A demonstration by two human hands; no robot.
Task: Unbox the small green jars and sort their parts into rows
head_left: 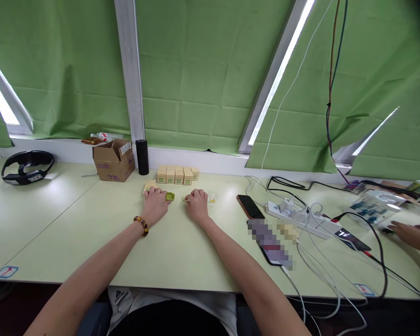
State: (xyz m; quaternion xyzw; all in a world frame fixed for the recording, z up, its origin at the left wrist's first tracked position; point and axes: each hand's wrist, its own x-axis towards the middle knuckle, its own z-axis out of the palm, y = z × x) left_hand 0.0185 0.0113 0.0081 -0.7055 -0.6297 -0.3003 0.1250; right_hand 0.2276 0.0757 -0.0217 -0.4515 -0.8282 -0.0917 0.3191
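My left hand (154, 204), with a beaded bracelet at its wrist, is closed on a small olive-green piece (170, 196) that looks like a shallow cup or lid. Between the closed fingers of my right hand (197, 205) is a tiny pale piece (184, 198), too small to name. Just right of that hand stands a small clear plastic container (213, 197) with something yellow inside. One small tan box (150, 185) lies beyond my left hand and is partly covered by it. A row of several similar tan boxes (174, 175) stands farther back.
An opened cardboard box (114, 161) and a black cylinder (142, 157) stand at the back left, near a headset (28, 167). To the right lie phones (250, 206), a power strip (301, 218) and tangled cables. Another person's hand (411, 235) is at the far right.
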